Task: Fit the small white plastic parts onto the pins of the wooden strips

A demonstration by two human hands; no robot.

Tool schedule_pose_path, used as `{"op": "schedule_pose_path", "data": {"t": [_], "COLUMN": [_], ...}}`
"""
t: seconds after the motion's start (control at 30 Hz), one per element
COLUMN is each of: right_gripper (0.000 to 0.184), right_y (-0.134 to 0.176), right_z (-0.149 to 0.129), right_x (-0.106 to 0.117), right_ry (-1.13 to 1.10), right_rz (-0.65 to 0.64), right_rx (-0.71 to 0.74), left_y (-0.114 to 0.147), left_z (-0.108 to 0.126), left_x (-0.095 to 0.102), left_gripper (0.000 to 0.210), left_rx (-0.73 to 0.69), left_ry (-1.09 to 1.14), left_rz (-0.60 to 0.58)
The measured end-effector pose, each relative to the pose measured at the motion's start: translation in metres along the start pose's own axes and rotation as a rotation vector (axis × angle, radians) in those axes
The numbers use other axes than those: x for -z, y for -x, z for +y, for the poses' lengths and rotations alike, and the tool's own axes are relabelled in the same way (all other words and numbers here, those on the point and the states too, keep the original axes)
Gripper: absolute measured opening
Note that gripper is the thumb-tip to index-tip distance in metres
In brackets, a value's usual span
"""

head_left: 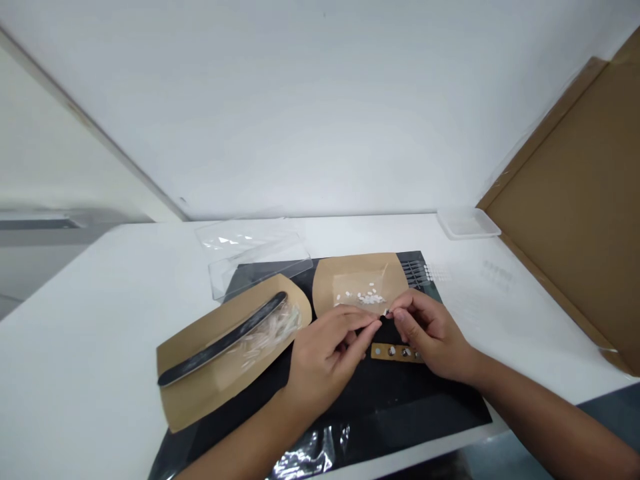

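My left hand (333, 350) and my right hand (433, 333) meet over the black mat, thumbs and fingertips pinched. Between the fingertips shows a tiny dark and white piece (385, 313), too small to name. Just below them lies a narrow brown strip (381, 351) with several small, shiny round bits on it, its right end hidden by my right hand. Behind my hands, small white pieces (371, 298) are scattered over a kraft paper pouch (360, 265) with a clear window.
At left, a black nail file (225, 340) lies across another kraft pouch (193, 403) of clear slivers. Behind are clear plastic sheets (255, 257). A shallow clear tray (467, 225) stands back right near a cardboard panel (575, 220). Dark sticks (414, 273) lie on the black mat (400, 400).
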State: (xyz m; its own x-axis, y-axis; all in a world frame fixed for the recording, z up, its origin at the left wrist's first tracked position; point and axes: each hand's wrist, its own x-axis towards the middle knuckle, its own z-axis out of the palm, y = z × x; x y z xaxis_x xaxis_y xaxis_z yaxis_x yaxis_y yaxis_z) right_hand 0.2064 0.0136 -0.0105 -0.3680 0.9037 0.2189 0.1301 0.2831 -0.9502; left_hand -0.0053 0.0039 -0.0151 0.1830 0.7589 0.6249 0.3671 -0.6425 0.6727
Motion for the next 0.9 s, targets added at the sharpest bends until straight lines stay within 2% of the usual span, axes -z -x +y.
{"op": "schedule_pose_path", "data": {"t": [0.1, 0.6, 0.9], "right_gripper": [0.02, 0.016, 0.017], "right_y": [0.001, 0.002, 0.003], "right_z": [-0.002, -0.005, -0.004], "right_x": [-0.001, -0.009, -0.011], "right_ry": [0.095, 0.377, 0.393], "right_rz": [-0.035, 0.025, 0.006], "right_rx": [0.057, 0.223, 0.199], "left_y": [0.003, 0.0, -0.002], "left_z": [0.0, 0.001, 0.003], "left_x": [0.0, -0.002, -0.001], "left_gripper": [0.009, 0.01, 0.009], "left_rx": [0.049, -0.062, -0.07], "left_ry": [0.064, 0.023, 0.004], "left_rz": [-0.018, 0.017, 0.013]}}
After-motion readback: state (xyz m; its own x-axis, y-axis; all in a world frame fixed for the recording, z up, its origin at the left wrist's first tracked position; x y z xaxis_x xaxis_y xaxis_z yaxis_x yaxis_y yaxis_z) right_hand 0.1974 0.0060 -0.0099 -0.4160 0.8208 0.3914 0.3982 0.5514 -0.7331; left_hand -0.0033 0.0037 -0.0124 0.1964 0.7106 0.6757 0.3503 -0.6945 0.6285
